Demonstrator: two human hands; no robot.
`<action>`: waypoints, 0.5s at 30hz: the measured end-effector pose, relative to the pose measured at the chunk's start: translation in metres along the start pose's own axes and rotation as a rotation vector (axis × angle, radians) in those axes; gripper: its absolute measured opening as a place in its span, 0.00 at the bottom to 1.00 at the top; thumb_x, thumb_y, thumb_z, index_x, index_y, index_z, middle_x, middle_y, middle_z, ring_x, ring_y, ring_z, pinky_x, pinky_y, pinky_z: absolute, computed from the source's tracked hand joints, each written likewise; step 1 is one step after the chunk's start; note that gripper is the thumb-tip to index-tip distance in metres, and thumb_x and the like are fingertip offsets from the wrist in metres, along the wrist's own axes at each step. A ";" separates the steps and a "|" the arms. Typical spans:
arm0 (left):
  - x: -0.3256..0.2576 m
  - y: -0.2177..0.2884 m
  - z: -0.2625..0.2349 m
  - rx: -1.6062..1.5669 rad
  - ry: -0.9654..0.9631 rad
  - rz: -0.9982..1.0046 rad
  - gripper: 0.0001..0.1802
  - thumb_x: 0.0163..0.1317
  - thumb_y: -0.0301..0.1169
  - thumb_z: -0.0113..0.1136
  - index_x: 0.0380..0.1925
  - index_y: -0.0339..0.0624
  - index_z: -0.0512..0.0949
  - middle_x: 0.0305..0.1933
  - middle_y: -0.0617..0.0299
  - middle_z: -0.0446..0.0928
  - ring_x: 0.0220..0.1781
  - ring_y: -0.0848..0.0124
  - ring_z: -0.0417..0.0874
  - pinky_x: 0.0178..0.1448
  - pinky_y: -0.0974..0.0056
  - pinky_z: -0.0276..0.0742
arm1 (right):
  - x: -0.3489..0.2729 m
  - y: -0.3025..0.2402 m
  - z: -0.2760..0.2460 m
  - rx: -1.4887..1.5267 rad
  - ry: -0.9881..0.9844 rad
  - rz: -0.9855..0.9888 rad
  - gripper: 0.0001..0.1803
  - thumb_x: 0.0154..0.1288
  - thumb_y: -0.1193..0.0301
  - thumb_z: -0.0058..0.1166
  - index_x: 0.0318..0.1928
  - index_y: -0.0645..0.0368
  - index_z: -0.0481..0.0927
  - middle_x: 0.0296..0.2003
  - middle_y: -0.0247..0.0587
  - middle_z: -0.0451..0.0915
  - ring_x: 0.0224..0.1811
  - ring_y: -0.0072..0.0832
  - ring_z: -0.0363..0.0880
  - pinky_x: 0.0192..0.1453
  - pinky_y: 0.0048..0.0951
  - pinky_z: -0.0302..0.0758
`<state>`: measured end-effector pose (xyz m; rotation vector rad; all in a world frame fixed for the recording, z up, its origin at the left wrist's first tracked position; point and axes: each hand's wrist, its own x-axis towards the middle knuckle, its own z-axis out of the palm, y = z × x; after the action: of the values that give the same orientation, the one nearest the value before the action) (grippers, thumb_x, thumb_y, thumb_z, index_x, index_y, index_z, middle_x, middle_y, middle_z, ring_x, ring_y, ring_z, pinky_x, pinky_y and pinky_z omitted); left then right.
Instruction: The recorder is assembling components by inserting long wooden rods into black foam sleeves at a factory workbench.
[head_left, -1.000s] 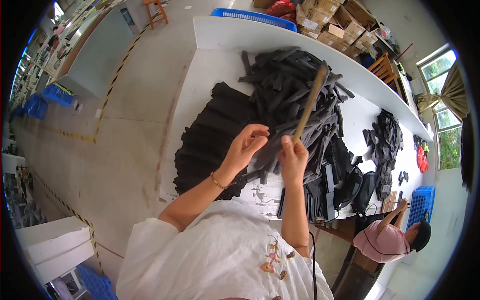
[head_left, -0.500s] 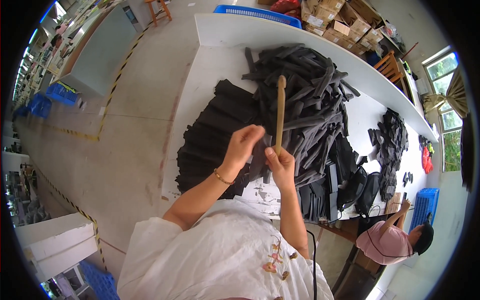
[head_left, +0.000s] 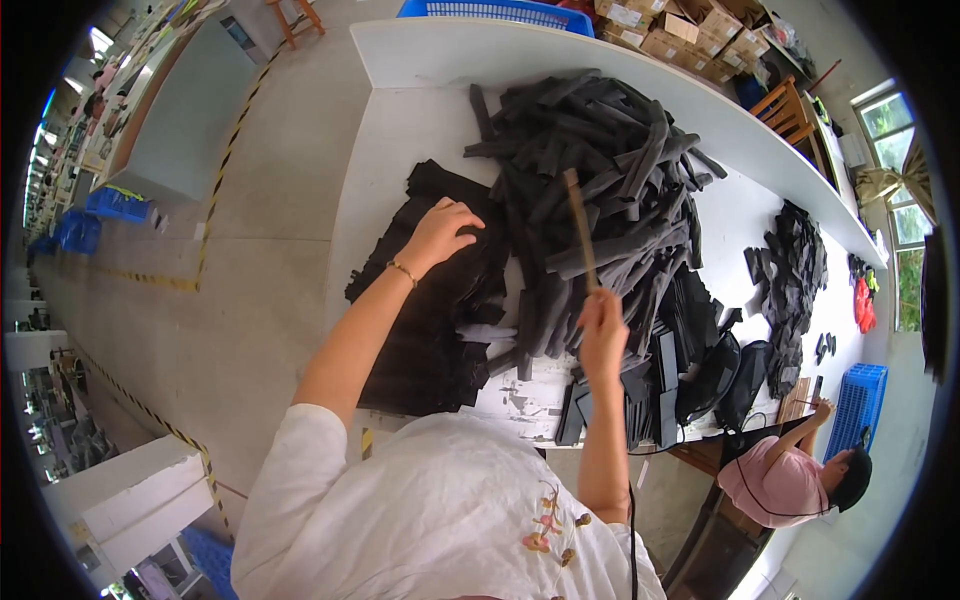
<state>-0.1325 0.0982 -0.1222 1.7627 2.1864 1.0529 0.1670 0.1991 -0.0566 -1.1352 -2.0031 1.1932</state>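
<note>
My right hand [head_left: 602, 325] is wrapped round the lower end of a slim tan stick [head_left: 579, 222], which looks wooden and is blurred by motion. The stick points away from me over a heap of dark grey, tube-like fabric strips [head_left: 640, 170]. To its left, my left hand [head_left: 440, 235] is over a spread layer of flat black fabric pieces [head_left: 415, 330]. Its fingers are bent but apart, with nothing visible in them; whether they touch the cloth is unclear. A lighter grey strip [head_left: 487, 333] lies between the layer and the heap.
Black pouch-like items [head_left: 712, 375] and stacked dark pieces [head_left: 640, 400] lie right of the heap. Another dark pile [head_left: 790, 290] is farther right on the white table [head_left: 420, 110]. A raised board [head_left: 620, 70] edges the far side. A person in pink [head_left: 775, 480] works at right.
My left hand has moved left and away from the stick, over the black layer, and its fingers have spread. My right hand has shifted right and nearer me with the stick, now tilted left.
</note>
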 end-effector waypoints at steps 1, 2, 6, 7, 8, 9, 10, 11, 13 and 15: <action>0.005 -0.005 0.005 0.009 -0.132 0.015 0.08 0.46 0.29 0.68 0.28 0.46 0.82 0.35 0.64 0.77 0.44 0.63 0.74 0.49 0.61 0.73 | -0.008 0.005 0.006 -0.030 -0.055 0.054 0.10 0.71 0.70 0.46 0.48 0.62 0.73 0.22 0.42 0.76 0.21 0.25 0.74 0.26 0.27 0.70; 0.007 -0.010 0.008 0.004 -0.143 0.015 0.08 0.46 0.29 0.68 0.28 0.46 0.82 0.35 0.64 0.77 0.44 0.63 0.74 0.49 0.61 0.73 | -0.015 0.010 0.010 -0.058 -0.110 0.108 0.10 0.71 0.71 0.47 0.47 0.63 0.74 0.20 0.42 0.75 0.21 0.26 0.75 0.26 0.27 0.70; 0.013 -0.022 0.015 0.002 -0.313 -0.013 0.06 0.45 0.29 0.69 0.25 0.45 0.81 0.36 0.65 0.76 0.46 0.61 0.72 0.53 0.60 0.72 | -0.031 0.027 0.014 -0.049 -0.182 0.139 0.10 0.70 0.71 0.48 0.45 0.64 0.76 0.19 0.44 0.76 0.21 0.28 0.76 0.27 0.28 0.71; 0.012 -0.023 0.014 -0.043 -0.276 -0.039 0.06 0.45 0.29 0.69 0.24 0.45 0.81 0.37 0.65 0.75 0.47 0.61 0.72 0.54 0.60 0.71 | -0.033 0.027 0.012 -0.032 -0.245 0.148 0.10 0.70 0.71 0.48 0.46 0.65 0.76 0.20 0.41 0.75 0.22 0.23 0.73 0.28 0.25 0.69; 0.012 -0.024 0.013 -0.087 -0.237 -0.066 0.06 0.45 0.29 0.69 0.23 0.44 0.80 0.37 0.65 0.75 0.48 0.61 0.71 0.55 0.60 0.71 | -0.035 0.027 0.010 -0.014 -0.309 0.155 0.11 0.70 0.72 0.47 0.46 0.67 0.76 0.21 0.38 0.74 0.23 0.19 0.71 0.29 0.23 0.68; 0.010 -0.023 0.007 -0.124 -0.236 -0.087 0.05 0.46 0.29 0.68 0.25 0.45 0.81 0.38 0.66 0.75 0.50 0.62 0.71 0.57 0.61 0.69 | -0.036 0.025 0.007 -0.037 -0.352 0.157 0.11 0.70 0.72 0.48 0.46 0.67 0.77 0.20 0.39 0.75 0.23 0.20 0.72 0.29 0.23 0.69; 0.009 -0.020 0.002 -0.122 -0.239 -0.091 0.05 0.46 0.29 0.68 0.25 0.45 0.81 0.38 0.66 0.75 0.50 0.62 0.71 0.57 0.61 0.69 | -0.037 0.024 0.006 -0.033 -0.356 0.160 0.11 0.70 0.72 0.48 0.46 0.67 0.77 0.20 0.39 0.75 0.23 0.20 0.72 0.29 0.23 0.69; 0.007 -0.018 -0.002 -0.121 -0.215 -0.084 0.06 0.47 0.28 0.69 0.26 0.46 0.82 0.38 0.66 0.75 0.51 0.62 0.70 0.58 0.61 0.68 | -0.038 0.023 0.005 -0.056 -0.375 0.147 0.11 0.69 0.72 0.48 0.46 0.67 0.77 0.20 0.41 0.76 0.23 0.21 0.73 0.30 0.23 0.69; 0.004 -0.013 -0.011 -0.113 -0.179 -0.082 0.06 0.47 0.28 0.69 0.28 0.46 0.83 0.38 0.67 0.75 0.51 0.63 0.70 0.59 0.61 0.67 | -0.041 0.024 0.004 -0.113 -0.399 0.105 0.12 0.68 0.72 0.49 0.46 0.67 0.78 0.21 0.44 0.78 0.22 0.24 0.76 0.30 0.24 0.71; 0.001 -0.007 -0.017 -0.165 -0.173 -0.087 0.07 0.48 0.28 0.69 0.29 0.47 0.84 0.39 0.68 0.75 0.51 0.63 0.70 0.59 0.61 0.67 | -0.042 0.020 0.005 -0.128 -0.401 0.085 0.11 0.68 0.71 0.50 0.45 0.64 0.78 0.21 0.45 0.79 0.23 0.31 0.78 0.30 0.29 0.72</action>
<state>-0.1473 0.0909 -0.1135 1.6084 1.9933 0.9903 0.1917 0.1660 -0.0773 -1.1188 -2.3776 1.4452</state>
